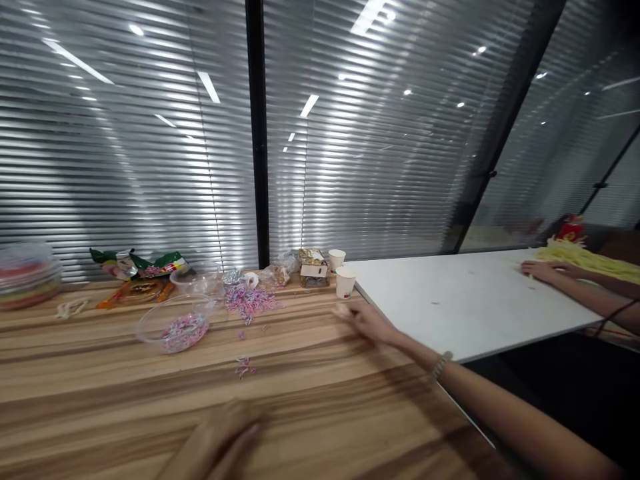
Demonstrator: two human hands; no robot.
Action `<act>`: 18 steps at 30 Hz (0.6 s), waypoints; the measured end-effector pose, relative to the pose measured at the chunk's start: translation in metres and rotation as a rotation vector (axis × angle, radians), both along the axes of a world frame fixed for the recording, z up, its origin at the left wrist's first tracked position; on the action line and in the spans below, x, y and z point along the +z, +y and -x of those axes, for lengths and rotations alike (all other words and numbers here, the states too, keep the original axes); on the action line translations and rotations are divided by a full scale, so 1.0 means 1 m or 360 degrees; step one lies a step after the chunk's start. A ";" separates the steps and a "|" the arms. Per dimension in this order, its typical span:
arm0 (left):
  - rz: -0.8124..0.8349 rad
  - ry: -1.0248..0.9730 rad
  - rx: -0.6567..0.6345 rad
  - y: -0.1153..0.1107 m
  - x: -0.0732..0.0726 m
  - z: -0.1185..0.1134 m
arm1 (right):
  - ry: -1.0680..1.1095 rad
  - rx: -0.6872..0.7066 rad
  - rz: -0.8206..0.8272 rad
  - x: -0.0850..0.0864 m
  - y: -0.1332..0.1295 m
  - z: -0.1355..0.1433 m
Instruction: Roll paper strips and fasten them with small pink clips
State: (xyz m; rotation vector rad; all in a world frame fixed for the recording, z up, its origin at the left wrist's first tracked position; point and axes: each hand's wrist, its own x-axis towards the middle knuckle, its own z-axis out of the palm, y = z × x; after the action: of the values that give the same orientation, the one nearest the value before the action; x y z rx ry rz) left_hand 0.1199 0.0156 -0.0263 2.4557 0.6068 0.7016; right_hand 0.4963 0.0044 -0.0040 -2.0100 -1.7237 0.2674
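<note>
My left hand (pixel 225 430) is over the wooden table at the bottom of the view, blurred by motion, so its fingers cannot be made out. My right hand (pixel 367 321) reaches over the table's right part, its fingers bent together around something small and pale that I cannot make out. Just beyond it stand two paper cups (pixel 345 283). Small pink and purple pieces (pixel 250 301) lie in a loose pile left of the cups. More such pieces are in a clear round bowl (pixel 175 325), and a few are scattered nearer to me.
Behind the bowl lie snack packets (pixel 137 264), with stacked round containers (pixel 27 277) at the far left. A small box (pixel 314 268) stands beside the cups. On the white table (pixel 435 300), another person's hands (pixel 545 271) are near yellow strands (pixel 585 259).
</note>
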 end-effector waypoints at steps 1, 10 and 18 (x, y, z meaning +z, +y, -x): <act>0.0196 -0.0037 0.0052 0.001 0.001 -0.017 | 0.0248 0.0159 -0.0017 0.001 -0.001 0.031; 0.0960 -0.0822 0.0347 0.029 -0.005 -0.053 | 0.1334 0.0521 0.0153 0.000 0.023 0.188; 0.1142 -0.0838 0.0432 0.046 0.005 -0.042 | 0.1394 0.0492 0.0215 -0.010 0.017 0.196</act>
State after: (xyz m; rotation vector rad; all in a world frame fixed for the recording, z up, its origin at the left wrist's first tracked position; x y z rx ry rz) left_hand 0.1619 0.0618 -0.0209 1.4709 0.8065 0.9807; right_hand 0.3003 0.0210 -0.0144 -1.3432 -1.4159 1.1881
